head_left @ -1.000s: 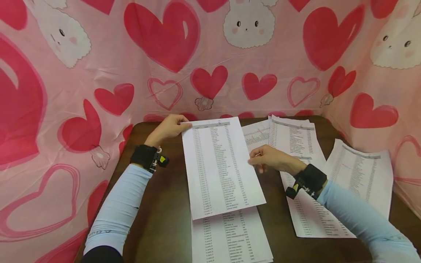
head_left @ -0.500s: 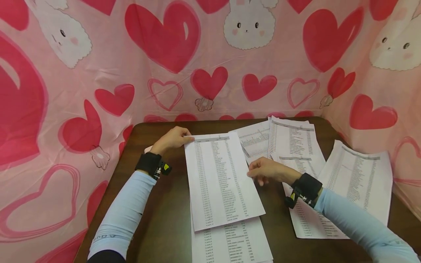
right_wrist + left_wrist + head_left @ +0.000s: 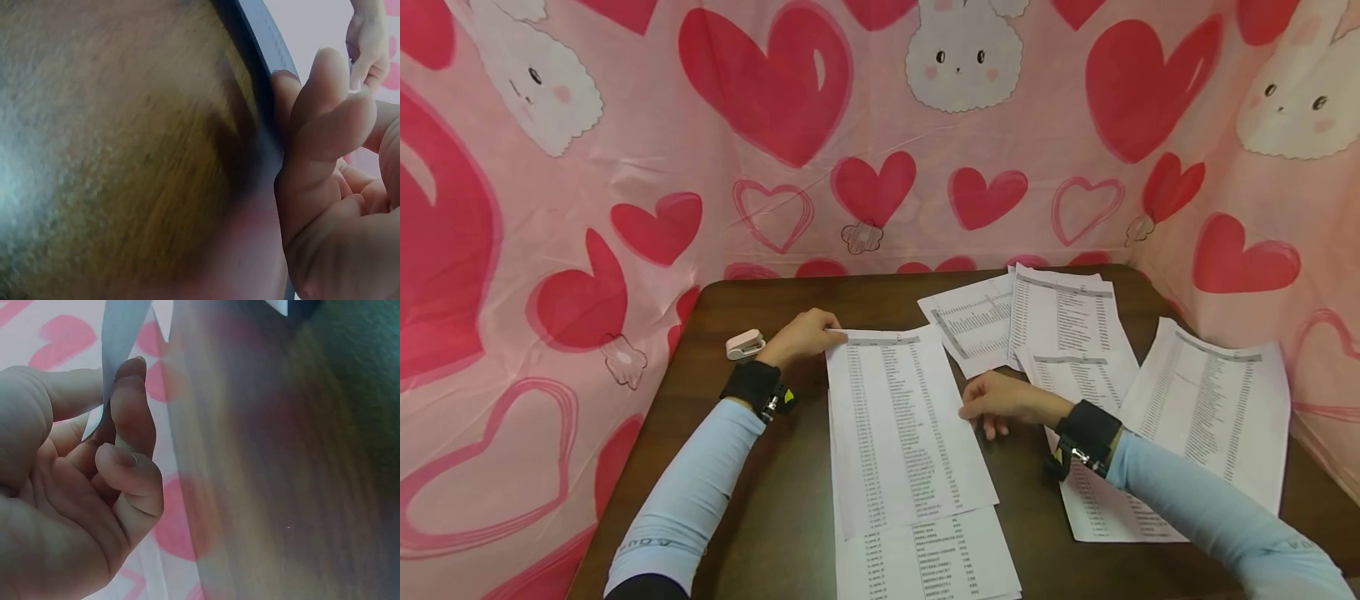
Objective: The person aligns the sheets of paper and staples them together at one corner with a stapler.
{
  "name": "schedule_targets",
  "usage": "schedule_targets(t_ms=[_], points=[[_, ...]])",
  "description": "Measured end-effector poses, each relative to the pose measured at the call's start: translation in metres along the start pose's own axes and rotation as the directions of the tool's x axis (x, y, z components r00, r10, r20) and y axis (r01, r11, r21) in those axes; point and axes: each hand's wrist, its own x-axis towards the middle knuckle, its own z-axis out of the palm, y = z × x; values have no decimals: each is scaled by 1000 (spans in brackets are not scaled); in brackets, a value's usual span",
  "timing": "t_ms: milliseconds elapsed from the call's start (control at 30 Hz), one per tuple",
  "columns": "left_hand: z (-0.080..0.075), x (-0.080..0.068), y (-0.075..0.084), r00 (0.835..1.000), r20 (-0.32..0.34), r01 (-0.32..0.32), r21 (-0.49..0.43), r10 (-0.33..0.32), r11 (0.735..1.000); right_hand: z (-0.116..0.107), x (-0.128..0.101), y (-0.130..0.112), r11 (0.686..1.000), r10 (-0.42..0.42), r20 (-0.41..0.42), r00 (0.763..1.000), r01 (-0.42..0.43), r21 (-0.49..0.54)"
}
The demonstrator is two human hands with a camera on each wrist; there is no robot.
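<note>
The person holds one printed sheet [image 3: 906, 425] by two points: the left hand [image 3: 801, 335] pinches its far left corner between thumb and curled forefinger (the left wrist view shows the paper edge [image 3: 122, 337] caught right there), and the right hand [image 3: 1003, 400] grips the sheet's right edge about midway, fingers curled with the edge caught against them, as the right wrist view confirms [image 3: 325, 125]. The sheet lies over a second printed sheet [image 3: 925, 554] whose near end shows below it, at the front middle of the dark wooden table [image 3: 760, 500]. To do this step well, the judgement is that both grips should stay light and level, so the page travels flat without buckling between the two hands, and its long edges should be brought parallel to the sheet beneath before it is let down; the top page currently sits slightly skewed against the lower one. As for room: the strip of table left of the sheet is bare wood, with only a small pink stapler [image 3: 745, 343] near the left wrist, close enough to be nudged. On the right, loose pages crowd in: overlapping sheets [image 3: 1060, 321] toward the far edge and a larger page [image 3: 1213, 408] by the right forearm, which rests across some of them (a sleeve could drag them). The pink heart-print backdrop [image 3: 880, 125] closes in the table's far side and both flanks, so open space lies mainly left and near.
</note>
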Motion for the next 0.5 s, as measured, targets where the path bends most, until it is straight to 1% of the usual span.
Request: schedule_targets(t_ms=[133, 200, 267, 333, 400, 500], points=[[5, 2, 0, 1000, -2, 15, 22, -15, 1000, 0, 0, -1, 1000, 0, 38, 999, 0, 11], [7, 1, 0, 1000, 1, 16, 34, -16, 999, 0, -2, -2, 1000, 2, 51, 999, -2, 1], [7, -1, 0, 1000, -1, 31, 32, -31, 999, -1, -2, -3, 1000, 4, 52, 999, -3, -17], [6, -4, 1, 998, -6, 61, 38, -60, 997, -3, -3, -3, 999, 7, 45, 999, -5, -35], [3, -7, 0, 995, -6, 104, 47, -104, 993, -4, -2, -2, 998, 8, 31, 999, -7, -55], [0, -13, 0, 981, 8, 190, 89, -192, 978, -5, 0, -1, 998, 13, 20, 1000, -12, -69]])
